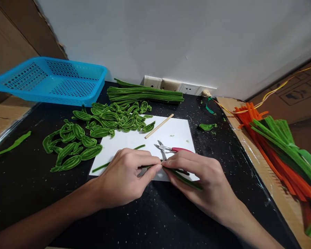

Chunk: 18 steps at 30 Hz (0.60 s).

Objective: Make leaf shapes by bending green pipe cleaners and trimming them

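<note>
Both hands meet fingertip to fingertip over the front of a white sheet (175,129). My left hand (128,174) pinches a green pipe cleaner (185,180) between thumb and forefinger. Close beside it, my right hand (199,180) pinches the same stem, which runs back under its palm. Another green piece lies on the sheet, partly covered by my left hand. Just beyond the fingertips rest pliers (163,148) with red handles, jaws apart, partly hidden by my right hand. A thin wooden stick (159,126) lies slantwise farther back.
Many looped green leaf shapes (109,119) are heaped at left. A bundle of green pipe cleaners (145,95) lies by the wall sockets (188,89). At back left stands a blue basket (93,93). Orange strips (272,166) and green strips (282,138) lie on cardboard at right.
</note>
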Available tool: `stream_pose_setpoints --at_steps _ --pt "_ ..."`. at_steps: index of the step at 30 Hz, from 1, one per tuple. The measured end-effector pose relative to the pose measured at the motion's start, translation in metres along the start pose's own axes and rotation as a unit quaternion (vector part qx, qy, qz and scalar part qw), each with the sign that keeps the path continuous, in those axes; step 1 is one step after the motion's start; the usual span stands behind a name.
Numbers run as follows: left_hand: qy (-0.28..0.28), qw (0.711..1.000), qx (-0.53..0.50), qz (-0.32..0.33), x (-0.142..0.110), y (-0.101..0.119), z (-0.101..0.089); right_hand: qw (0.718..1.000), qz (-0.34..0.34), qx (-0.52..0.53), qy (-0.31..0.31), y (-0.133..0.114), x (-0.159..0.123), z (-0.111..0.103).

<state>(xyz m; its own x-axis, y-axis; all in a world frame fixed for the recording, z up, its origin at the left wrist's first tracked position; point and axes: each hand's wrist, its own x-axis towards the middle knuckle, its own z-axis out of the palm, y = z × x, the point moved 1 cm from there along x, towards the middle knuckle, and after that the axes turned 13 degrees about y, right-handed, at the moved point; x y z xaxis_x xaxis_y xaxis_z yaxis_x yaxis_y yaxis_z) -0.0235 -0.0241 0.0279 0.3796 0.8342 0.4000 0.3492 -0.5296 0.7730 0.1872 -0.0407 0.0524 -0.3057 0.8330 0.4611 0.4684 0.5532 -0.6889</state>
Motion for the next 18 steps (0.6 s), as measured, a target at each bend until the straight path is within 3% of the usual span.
stream_pose_setpoints --at_steps 3,6,8,10,14,18 --pt "-0.012 0.994 -0.08 -0.073 0.006 0.002 -0.004 1.0 0.004 0.017 0.002 0.0 0.002 -0.004" --pt "-0.022 0.977 -0.158 -0.141 0.01 0.002 -0.006 0.993 0.099 0.066 0.017 0.0 0.004 -0.002" --pt "-0.037 0.953 -0.225 -0.201 0.011 0.001 -0.006 0.981 0.166 0.097 0.034 0.0 0.004 0.002" --pt "-0.046 0.913 -0.299 -0.273 0.01 -0.001 -0.005 0.975 0.183 0.111 0.062 -0.001 0.002 0.006" --pt "-0.034 0.834 -0.402 -0.376 0.008 -0.003 -0.002 0.991 0.049 0.054 0.115 -0.003 -0.002 0.01" --pt "-0.039 0.812 -0.422 -0.401 0.009 -0.002 0.0 0.986 -0.079 -0.048 0.135 0.0 -0.008 0.012"
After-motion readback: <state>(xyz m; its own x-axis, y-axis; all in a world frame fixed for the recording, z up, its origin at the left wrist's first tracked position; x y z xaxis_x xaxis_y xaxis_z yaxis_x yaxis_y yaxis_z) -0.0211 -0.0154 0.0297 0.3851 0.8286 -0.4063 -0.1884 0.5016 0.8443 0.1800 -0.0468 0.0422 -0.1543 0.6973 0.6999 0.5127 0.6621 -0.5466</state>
